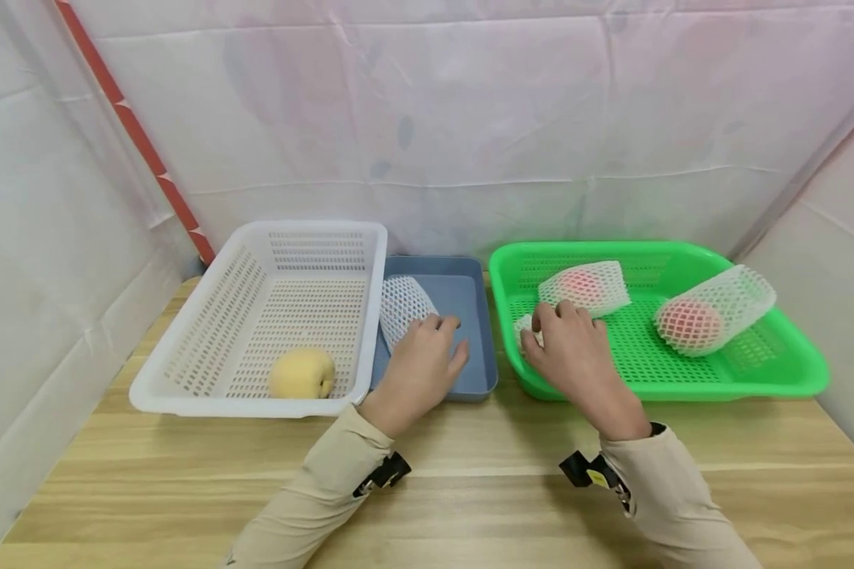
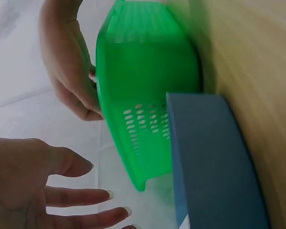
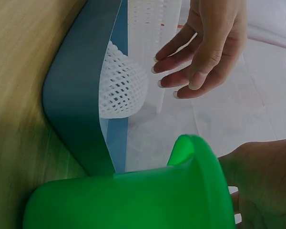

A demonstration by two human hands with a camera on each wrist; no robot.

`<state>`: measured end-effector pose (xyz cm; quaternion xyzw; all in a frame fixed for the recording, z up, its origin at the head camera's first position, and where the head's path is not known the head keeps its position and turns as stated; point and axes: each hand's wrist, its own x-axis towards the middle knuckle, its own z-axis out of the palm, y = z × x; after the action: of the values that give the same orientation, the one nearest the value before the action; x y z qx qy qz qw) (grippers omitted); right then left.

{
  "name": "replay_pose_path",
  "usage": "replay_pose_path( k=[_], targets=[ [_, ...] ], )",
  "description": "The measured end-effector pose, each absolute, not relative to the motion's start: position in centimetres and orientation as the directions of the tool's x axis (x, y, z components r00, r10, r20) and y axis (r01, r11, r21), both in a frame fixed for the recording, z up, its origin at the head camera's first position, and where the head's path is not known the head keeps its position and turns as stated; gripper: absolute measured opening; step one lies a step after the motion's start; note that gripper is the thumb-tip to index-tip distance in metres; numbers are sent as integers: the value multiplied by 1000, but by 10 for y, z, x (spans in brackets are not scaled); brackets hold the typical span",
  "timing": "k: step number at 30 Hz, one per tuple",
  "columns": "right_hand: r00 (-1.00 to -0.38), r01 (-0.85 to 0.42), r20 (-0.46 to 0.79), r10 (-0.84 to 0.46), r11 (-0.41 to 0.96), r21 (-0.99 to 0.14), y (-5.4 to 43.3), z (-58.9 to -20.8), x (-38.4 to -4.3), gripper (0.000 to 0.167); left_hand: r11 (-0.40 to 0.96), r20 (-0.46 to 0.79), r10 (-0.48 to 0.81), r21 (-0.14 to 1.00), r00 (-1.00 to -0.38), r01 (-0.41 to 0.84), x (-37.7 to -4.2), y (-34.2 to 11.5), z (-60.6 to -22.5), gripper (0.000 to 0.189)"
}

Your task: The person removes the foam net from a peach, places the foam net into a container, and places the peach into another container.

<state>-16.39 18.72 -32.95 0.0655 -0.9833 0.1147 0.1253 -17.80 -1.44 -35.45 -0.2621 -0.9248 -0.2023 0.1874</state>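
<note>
My left hand point(image 1: 421, 363) hovers over the blue-grey tray point(image 1: 470, 332), its fingers spread and loosely bent, holding nothing. Beside its fingertips a white foam fruit net point(image 1: 404, 307) lies in the tray; the right wrist view shows this foam net point(image 3: 121, 86) below the left hand point(image 3: 205, 52). My right hand point(image 1: 572, 348) reaches over the near left end of the green basket point(image 1: 655, 387), fingers bent down at another white foam net point(image 1: 521, 325), mostly hidden beneath them. The rim hides those fingertips in both wrist views, so a grip cannot be made out.
Two reddish fruits in white foam nets, one at the back point(image 1: 582, 286) and one at the right point(image 1: 690, 325), lie in the green basket. At left, a white basket point(image 1: 256, 407) holds a yellow fruit point(image 1: 302, 374). A pale cloth wall point(image 1: 434, 118) stands behind the wooden table point(image 1: 470, 490).
</note>
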Motion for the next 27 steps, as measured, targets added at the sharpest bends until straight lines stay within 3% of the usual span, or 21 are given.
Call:
replay_pose_path(
  k=[13, 21, 27],
  targets=[
    [-971, -172, 203, -125, 957, -232, 202, -331, -161, 27, 815, 210, 376, 389, -903, 429, -185, 22, -367, 48],
    [-980, -151, 169, -110, 955, -255, 206, -331, -164, 36, 817, 219, 367, 389, -904, 426, -187, 34, -370, 42],
    [-981, -145, 163, -106, 957, -250, 205, -332, -165, 38, 781, 172, 371, 474, -912, 407, -186, 41, -368, 42]
  ],
)
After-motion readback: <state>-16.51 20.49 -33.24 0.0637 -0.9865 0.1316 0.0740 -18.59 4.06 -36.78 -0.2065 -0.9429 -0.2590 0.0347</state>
